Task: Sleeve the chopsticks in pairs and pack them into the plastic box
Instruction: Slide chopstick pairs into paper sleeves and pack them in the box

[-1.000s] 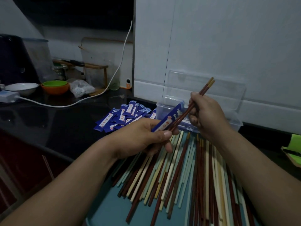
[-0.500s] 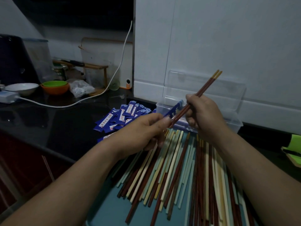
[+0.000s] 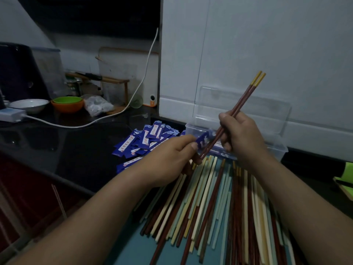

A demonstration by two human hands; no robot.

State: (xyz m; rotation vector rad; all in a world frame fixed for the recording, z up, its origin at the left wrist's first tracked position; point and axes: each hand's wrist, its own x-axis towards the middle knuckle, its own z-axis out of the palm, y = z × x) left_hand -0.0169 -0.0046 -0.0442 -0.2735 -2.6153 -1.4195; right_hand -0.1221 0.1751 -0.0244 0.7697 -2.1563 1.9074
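Note:
My right hand (image 3: 241, 134) grips a pair of dark red chopsticks (image 3: 244, 98) with yellow tops, slanted up to the right. My left hand (image 3: 172, 159) pinches a blue paper sleeve (image 3: 204, 139) right beside the pair's lower part. The chopsticks' lower tips lie by my left fingers; whether they sit inside the sleeve is unclear. The clear plastic box (image 3: 280, 148) stands behind my hands with its lid up against the wall. Loose chopsticks (image 3: 212, 203) in red, cream and pale green are spread on a blue mat below my hands.
A pile of blue sleeves (image 3: 145, 139) lies left of the box on the black counter (image 3: 63, 148). Farther left are a white cable (image 3: 80, 125), an orange-and-green bowl (image 3: 67, 104), a white bowl (image 3: 28, 105) and a plastic bag (image 3: 97, 106). A green item (image 3: 344, 175) sits at the right edge.
My right hand has raised the red pair up and to the right. My left hand with the blue sleeve has followed toward the box, and the sleeve looks blurred now.

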